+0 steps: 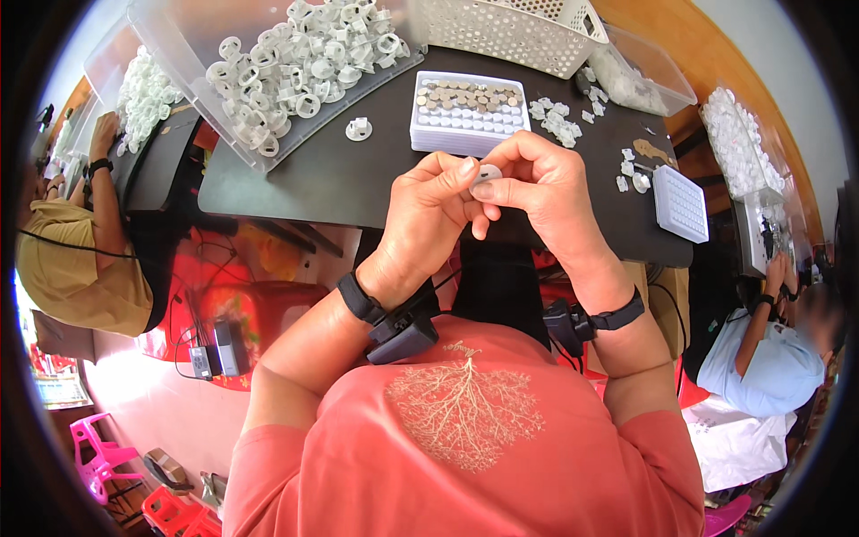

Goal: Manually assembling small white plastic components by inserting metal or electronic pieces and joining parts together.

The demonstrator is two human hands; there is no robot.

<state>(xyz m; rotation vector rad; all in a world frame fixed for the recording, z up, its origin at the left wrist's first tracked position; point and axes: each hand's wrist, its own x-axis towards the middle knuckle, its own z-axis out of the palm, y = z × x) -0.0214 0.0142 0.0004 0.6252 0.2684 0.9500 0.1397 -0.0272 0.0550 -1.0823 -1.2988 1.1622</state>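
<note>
Above the near edge of the dark table, my two hands meet around a small round whitish plastic part. My right hand pinches it between thumb and forefinger. On its other side, the thumb and fingers of my left hand are closed against the same part. Just beyond my hands stands a stack of white trays. In the top tray, small round metal discs fill the back rows, while white rounded bumps show in the front rows. One single white plastic piece sits on the table to the left.
A clear bin heaped with white plastic parts stands at the back left. Behind the trays is a perforated basket. Small white pieces and another tray lie on the right. Other people work at both sides.
</note>
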